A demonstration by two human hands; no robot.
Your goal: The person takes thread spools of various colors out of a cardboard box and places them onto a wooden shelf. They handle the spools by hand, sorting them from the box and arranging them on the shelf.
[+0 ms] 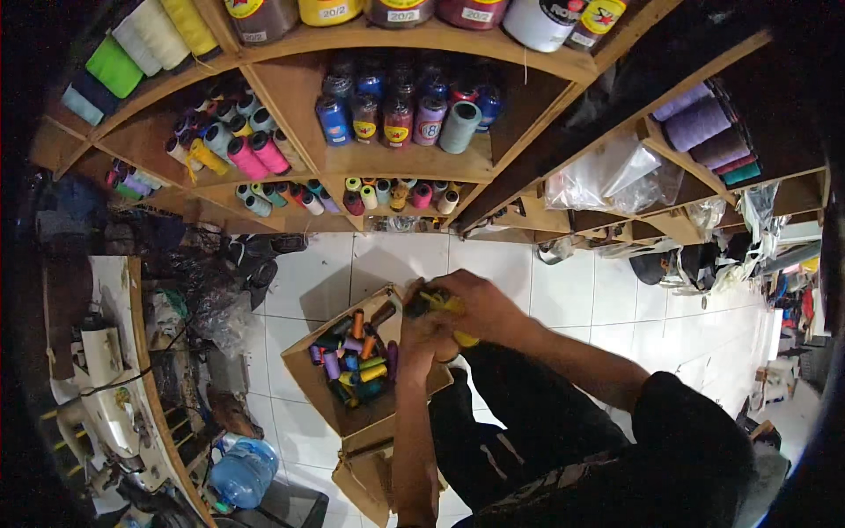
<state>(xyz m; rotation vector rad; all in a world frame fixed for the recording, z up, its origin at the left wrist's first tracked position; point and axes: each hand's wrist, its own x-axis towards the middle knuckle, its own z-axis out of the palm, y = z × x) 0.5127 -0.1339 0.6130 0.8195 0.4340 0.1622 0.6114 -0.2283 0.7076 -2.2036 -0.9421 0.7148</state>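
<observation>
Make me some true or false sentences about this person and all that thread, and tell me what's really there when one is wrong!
1. The person's left grip and right grip are close together. True: yellow thread shows between them.
2. All the boxed spools are red. False: the cardboard box holds orange, purple, blue and yellow ones.
3. Two pink spools sit side by side on the wooden shelving. True.
4. A big blue bottle is at upper right. False: the blue bottle is at lower left.
5. Green carpet covers the floor. False: there are white tiles.

Both hands (pixel 426 336) (pixel 477 304) partly hide the yellow thread (pixel 445 302).
</observation>
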